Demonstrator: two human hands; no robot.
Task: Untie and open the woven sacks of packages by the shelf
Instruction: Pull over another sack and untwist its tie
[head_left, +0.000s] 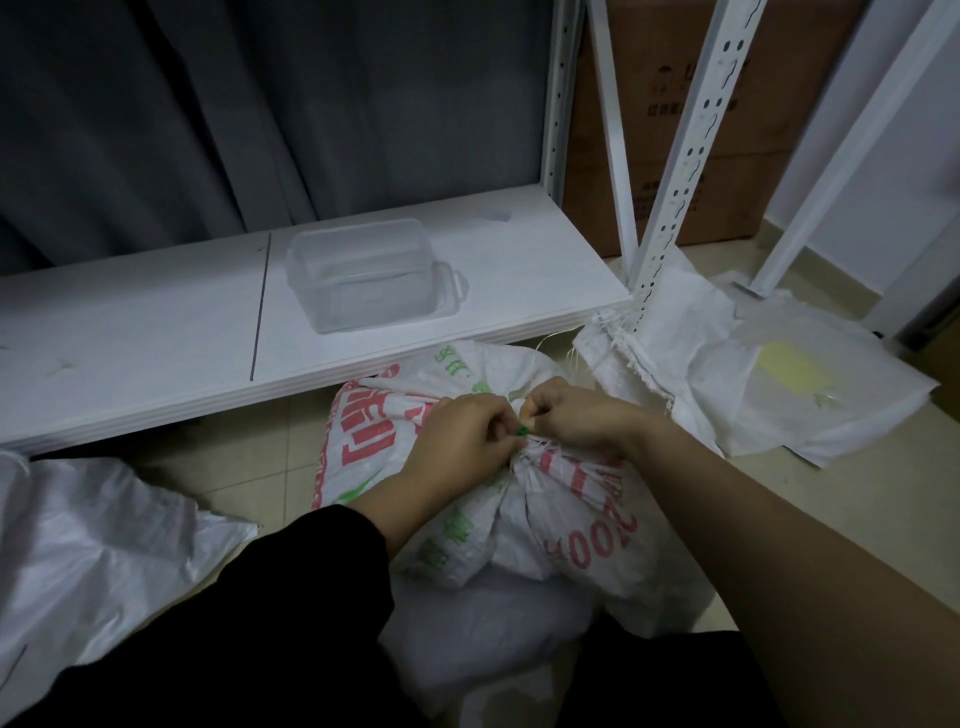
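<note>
A white woven sack (561, 525) with red and green print lies on the floor in front of the shelf, its neck bunched and bound by a small green tie (522, 429). My left hand (462, 441) pinches the tie from the left with curled fingers. From the right, my right hand (576, 415) pinches the gathered neck right beside the tie. Both hands meet at the knot. The sack's contents are hidden.
A white shelf board (156, 332) carries a clear plastic box (369, 280). Empty white sacks lie at the right (727, 364) by the shelf post (680, 171) and at the left (88, 540). A brown carton (727, 104) stands behind. Dark curtains hang at the back.
</note>
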